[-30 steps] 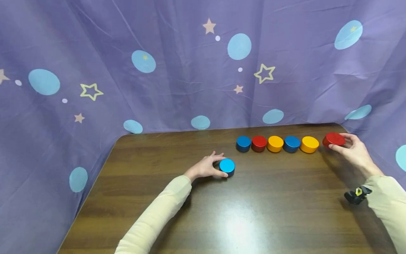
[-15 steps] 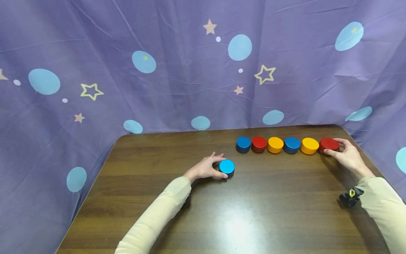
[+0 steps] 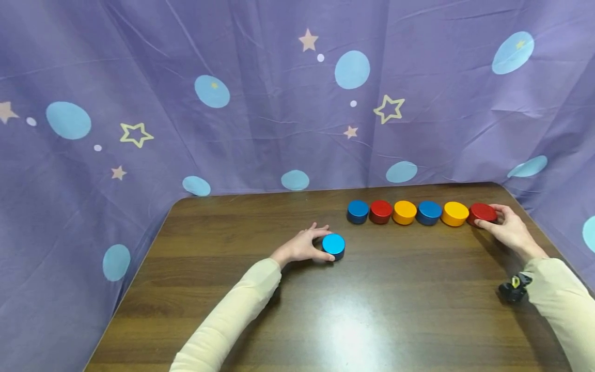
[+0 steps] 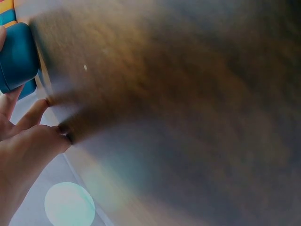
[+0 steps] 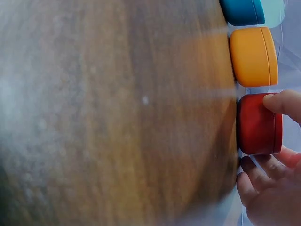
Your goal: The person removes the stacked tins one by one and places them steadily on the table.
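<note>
My left hand [image 3: 304, 245] grips a blue round tin [image 3: 333, 246] between thumb and fingers, in front of the row's left end. The same blue tin [image 4: 18, 57] shows at the left edge of the left wrist view. At the right end of the row, my right hand [image 3: 511, 230] holds a red round tin [image 3: 482, 213], standing on the table beside a yellow tin [image 3: 454, 214]. In the right wrist view the thumb lies on the side of the red tin [image 5: 257, 125], near its lid seam; the other fingers are partly hidden behind it.
Leftward along the row stand a blue tin [image 3: 429, 213], a yellow tin [image 3: 404, 213], a red tin [image 3: 380, 212] and a blue tin [image 3: 358, 212]. The wooden table [image 3: 209, 248] meets a purple curtain [image 3: 260, 134] at its back edge.
My right hand has moved left and slightly toward me, bringing the red tin down beside the yellow one. For the last half second it has stayed there. My left hand has kept still.
</note>
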Demonstrator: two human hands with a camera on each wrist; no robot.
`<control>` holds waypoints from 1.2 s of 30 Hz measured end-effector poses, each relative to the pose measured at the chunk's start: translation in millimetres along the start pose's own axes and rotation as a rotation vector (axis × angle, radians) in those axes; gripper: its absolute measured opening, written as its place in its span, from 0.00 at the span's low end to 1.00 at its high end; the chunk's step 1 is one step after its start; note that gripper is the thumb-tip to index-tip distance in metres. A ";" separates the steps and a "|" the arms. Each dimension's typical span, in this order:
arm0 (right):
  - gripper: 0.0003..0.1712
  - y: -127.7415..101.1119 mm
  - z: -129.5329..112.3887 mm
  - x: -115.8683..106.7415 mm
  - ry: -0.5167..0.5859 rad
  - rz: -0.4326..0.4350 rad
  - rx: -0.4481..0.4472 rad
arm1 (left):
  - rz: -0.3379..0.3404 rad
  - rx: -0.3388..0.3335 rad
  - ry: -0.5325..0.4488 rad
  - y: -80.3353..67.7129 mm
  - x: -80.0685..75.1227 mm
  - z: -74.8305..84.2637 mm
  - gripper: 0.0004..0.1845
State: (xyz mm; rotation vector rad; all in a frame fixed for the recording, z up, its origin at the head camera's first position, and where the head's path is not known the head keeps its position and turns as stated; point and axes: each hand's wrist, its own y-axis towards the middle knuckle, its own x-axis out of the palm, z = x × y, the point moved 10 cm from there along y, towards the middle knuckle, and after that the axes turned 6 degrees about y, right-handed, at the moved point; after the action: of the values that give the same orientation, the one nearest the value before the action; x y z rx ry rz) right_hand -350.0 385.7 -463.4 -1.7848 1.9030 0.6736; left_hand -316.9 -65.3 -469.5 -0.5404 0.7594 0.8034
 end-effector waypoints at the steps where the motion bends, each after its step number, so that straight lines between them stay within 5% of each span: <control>1: 0.40 0.1 -0.5 0.5 0.004 -0.003 -0.006 | -0.002 -0.002 -0.001 -0.2 0.2 0.0 0.35; 13: 0.46 -0.8 3.8 5.8 0.100 -0.054 -0.024 | -0.001 0.014 -0.019 -2.2 2.7 2.2 0.34; 22: 0.47 -11.2 -6.2 -8.6 0.189 0.047 0.006 | 0.005 0.017 -0.007 -1.9 -1.3 4.0 0.34; 31: 0.42 -24.8 -21.3 -16.8 0.200 0.096 -0.063 | 0.037 0.021 0.008 0.0 -0.7 4.3 0.33; 36: 0.29 -34.2 -29.6 -16.7 0.273 0.120 -0.137 | 0.063 0.006 0.000 0.6 0.6 3.1 0.33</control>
State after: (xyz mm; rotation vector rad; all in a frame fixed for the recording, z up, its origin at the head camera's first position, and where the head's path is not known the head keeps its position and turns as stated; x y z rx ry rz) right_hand -314.5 378.7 -431.6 -1.9426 2.2062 0.6421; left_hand -315.9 -62.6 -468.2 -0.5130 0.7816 0.8589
